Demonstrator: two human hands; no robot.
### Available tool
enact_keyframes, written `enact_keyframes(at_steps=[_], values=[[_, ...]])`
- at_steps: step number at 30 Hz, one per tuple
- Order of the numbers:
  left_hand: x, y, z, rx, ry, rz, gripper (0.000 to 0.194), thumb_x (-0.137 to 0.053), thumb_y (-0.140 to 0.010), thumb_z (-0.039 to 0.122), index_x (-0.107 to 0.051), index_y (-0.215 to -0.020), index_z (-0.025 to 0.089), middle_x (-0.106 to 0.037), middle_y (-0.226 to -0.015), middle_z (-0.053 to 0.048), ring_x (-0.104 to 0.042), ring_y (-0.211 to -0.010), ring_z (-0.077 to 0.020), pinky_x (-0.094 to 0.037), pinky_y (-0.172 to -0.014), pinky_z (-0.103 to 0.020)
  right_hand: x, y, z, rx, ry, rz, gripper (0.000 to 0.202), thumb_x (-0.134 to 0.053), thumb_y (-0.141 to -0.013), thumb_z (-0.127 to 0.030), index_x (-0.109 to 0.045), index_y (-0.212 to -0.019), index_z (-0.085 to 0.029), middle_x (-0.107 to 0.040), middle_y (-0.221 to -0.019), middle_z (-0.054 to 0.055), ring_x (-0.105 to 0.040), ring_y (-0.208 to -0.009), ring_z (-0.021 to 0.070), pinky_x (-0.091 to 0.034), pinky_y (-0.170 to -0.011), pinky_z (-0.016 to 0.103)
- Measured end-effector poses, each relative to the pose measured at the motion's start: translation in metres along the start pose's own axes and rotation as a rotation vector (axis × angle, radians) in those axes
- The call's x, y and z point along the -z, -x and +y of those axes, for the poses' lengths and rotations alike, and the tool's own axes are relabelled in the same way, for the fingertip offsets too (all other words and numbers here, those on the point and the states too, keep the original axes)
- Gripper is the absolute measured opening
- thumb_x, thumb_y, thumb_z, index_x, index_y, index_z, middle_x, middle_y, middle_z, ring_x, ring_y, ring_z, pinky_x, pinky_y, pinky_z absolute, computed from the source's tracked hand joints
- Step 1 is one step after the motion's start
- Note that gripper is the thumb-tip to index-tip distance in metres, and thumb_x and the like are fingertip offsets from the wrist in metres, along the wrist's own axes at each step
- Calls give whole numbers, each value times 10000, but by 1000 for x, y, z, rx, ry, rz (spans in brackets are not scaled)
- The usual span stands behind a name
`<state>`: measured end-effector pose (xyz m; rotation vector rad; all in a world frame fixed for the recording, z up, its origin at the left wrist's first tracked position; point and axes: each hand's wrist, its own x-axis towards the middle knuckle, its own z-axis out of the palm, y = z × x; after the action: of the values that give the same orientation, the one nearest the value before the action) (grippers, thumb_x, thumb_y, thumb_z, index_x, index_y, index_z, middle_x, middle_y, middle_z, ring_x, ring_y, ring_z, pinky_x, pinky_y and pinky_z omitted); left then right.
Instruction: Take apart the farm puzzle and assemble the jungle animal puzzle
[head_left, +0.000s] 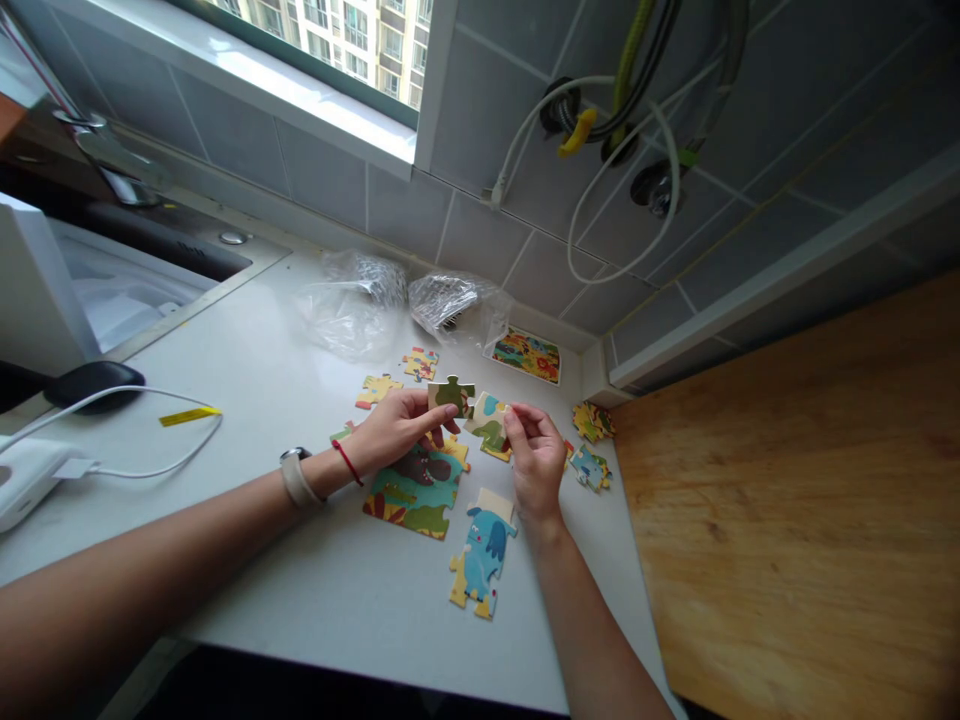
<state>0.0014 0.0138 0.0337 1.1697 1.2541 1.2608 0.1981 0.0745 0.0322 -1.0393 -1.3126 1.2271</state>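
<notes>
Over the white counter, my left hand (401, 425) pinches a puzzle piece (452, 396) with green and cream on it. Close to its right, my right hand (538, 460) grips another puzzle piece (490, 425) in green, cream and blue. The two pieces are side by side at their edges; whether they interlock I cannot tell. Below my left hand lies a joined puzzle section (420, 490) with a brown animal, partly covered by that hand. A joined section with a blue elephant (484, 555) lies nearer to me, left of my right forearm.
Loose puzzle pieces (377, 390) lie beyond my left hand, others (590, 467) right of my right hand. A picture card (526, 354) and crumpled clear plastic bags (360, 300) sit by the wall. A white power strip (37, 475) with a cable is at left, a wooden board (795, 480) at right.
</notes>
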Motion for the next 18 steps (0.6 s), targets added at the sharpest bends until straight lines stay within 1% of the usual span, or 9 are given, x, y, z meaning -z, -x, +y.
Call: enact_keyframes(at_steps=[2,4,7,10,12,15,18], values=[[0,1,1,12,0,-14,391,-677,-897,511,-708,-757,147,-729,-704,-43,-641,-542,-103,-517,-478,-170,1,-2,0,-3,-23,53,359,-815,-794,-473,-706,-972,-181,-715,-800,14,-582,-603,110,-477,-515,223],[0,3,1,38,5,-41,394,-676,-899,514,-666,-741,153,-703,-668,-30,-625,-512,-98,-482,-440,-159,1,-4,-1,-8,-45,97,372,-820,-789,-478,-693,-977,-183,-714,-801,9,-561,-566,97,-457,-487,217],[-1,7,1,65,16,-139,385,-669,-904,513,-599,-741,171,-647,-605,1,-615,-493,-105,-440,-415,-159,1,-5,-3,-33,-79,129,397,-839,-765,-486,-662,-960,-189,-698,-761,-9,-548,-515,87,-440,-447,210],[-2,10,1,57,-23,-261,363,-664,-909,502,-589,-767,176,-654,-618,2,-625,-532,-119,-466,-472,-182,0,-3,-5,-85,-121,110,431,-872,-724,-485,-625,-932,-200,-693,-734,-23,-576,-502,99,-464,-429,214],[-2,12,0,28,-67,-323,356,-641,-932,495,-605,-785,172,-666,-641,-3,-609,-539,-116,-466,-499,-192,0,-2,-6,-106,-142,83,441,-884,-715,-477,-616,-932,-202,-700,-736,-26,-596,-504,105,-486,-424,216],[-1,12,-3,-20,-113,-370,353,-607,-964,483,-636,-811,166,-661,-652,-4,-582,-539,-112,-449,-507,-195,-1,0,-6,-99,-146,39,430,-888,-726,-457,-621,-941,-198,-700,-727,-34,-616,-495,106,-512,-415,214],[0,12,-5,-20,-100,-391,348,-609,-967,484,-654,-842,163,-656,-663,-5,-580,-548,-116,-448,-509,-198,-1,1,-6,-91,-132,14,426,-891,-730,-449,-622,-944,-197,-695,-715,-44,-623,-481,107,-540,-416,224]])
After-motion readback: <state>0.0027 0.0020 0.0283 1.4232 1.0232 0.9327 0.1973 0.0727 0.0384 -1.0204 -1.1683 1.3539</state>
